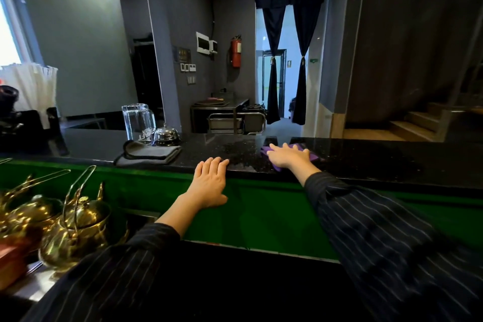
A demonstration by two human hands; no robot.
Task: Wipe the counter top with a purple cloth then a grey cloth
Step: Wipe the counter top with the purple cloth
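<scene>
A black speckled counter top [366, 162] runs across the view above a green panel. My right hand [288, 157] lies flat with straight fingers on a purple cloth [312, 156], pressing it onto the counter right of centre; most of the cloth is hidden under the hand. My left hand [210, 181] rests with straight fingers on the counter's near edge, holding nothing. A folded grey cloth [149, 155] lies on the counter to the left of my left hand, apart from both hands.
A clear glass pitcher [138, 123] and a chrome call bell [166, 136] stand just behind the grey cloth. Brass kettles [78, 227] crowd the lower shelf at the left. A dark machine [15, 123] stands at the far left of the counter.
</scene>
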